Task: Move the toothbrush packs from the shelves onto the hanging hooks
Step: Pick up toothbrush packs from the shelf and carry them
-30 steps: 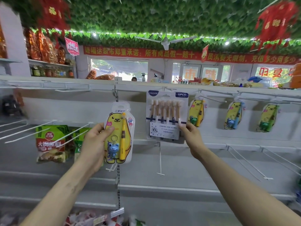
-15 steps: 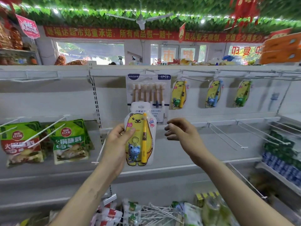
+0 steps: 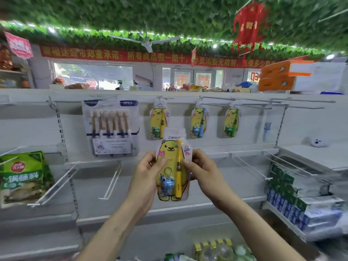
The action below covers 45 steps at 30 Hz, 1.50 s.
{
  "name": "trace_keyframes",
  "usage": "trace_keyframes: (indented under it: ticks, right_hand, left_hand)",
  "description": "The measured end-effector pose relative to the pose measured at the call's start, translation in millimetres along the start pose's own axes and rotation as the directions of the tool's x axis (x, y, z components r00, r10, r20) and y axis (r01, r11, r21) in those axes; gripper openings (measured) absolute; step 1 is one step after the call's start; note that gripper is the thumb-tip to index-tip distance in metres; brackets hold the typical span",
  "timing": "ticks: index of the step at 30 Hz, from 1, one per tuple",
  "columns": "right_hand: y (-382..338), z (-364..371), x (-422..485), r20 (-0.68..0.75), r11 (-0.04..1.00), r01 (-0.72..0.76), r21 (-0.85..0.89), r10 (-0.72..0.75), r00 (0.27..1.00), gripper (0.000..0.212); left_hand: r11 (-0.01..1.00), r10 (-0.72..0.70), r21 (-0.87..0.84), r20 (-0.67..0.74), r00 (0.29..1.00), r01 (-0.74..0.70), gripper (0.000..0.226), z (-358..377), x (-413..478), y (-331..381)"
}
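**Both hands on a bear toothbrush pack in front of the hooks**

The person holds a yellow bear toothbrush pack upright at mid-frame, in front of the white shelving and touching none of it. The left hand grips the pack's left edge, thumb pressed on the front and fingers curled behind. The right hand pinches the right edge the same way, thumb on the front beside the yellow brush. A small blue figure sits in the blister low on the pack.

Behind and above, three hanging bear packs dangle side by side from the top hooks under the upper shelf. The held pack's top overlaps the lower part of the leftmost one in this view. To their left a six-brush pack hangs flat against the back panel.

Lower wire hooks jut forward from the rail at about hand height, to the right of the held pack. Green sauce packets hang at far left, and stacked green-and-blue boxes sit on the shelf at right (their print is too blurred to read)
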State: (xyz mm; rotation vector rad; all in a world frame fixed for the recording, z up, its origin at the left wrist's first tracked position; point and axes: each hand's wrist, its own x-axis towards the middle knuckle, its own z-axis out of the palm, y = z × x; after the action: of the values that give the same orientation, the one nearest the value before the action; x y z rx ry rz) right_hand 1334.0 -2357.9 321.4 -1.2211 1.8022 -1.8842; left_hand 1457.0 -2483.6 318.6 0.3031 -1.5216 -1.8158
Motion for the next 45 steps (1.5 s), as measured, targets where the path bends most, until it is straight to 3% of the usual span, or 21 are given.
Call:
trace_keyframes:
  ticks: [6, 13, 21, 39, 42, 45]
  right_hand:
    - [-3, -48, 5, 0.027, 0.997, 0.021, 0.068, -0.023, 0.999, 0.014]
    - [-22, -24, 37, 0.102, 0.997, 0.048, 0.065, -0.054, 0.993, 0.018]
    - [-30, -2, 78, 0.06, 0.998, 0.057, 0.025, -0.059, 0.996, 0.021]
    - [1, 14, 123, -0.056, 0.996, 0.083, 0.026, -0.082, 0.995, 0.023]
    - [12, 15, 138, -0.071, 0.998, 0.063, -0.017, -0.064, 0.995, 0.024]
    - [23, 17, 159, -0.107, 0.997, 0.046, -0.058, -0.052, 0.993, 0.024]
  left_hand:
    - [0.99, 0.092, 0.113, -0.075, 0.993, -0.083, 0.02, 46, -9, -8]
    - [0.937, 0.254, 0.283, -0.155, 0.955, -0.204, 0.02, 23, 10, 14]
    - [0.867, 0.328, 0.431, -0.117, 0.938, -0.249, 0.023, -1, 54, 27]
    - [0.872, 0.33, 0.401, -0.057, 0.942, -0.281, 0.023, -24, 116, 4]
    - [0.83, 0.328, 0.499, -0.074, 0.942, -0.25, 0.024, -30, 134, -1]
    - [0.72, 0.369, 0.66, -0.1, 0.924, -0.216, 0.025, -34, 150, -3]
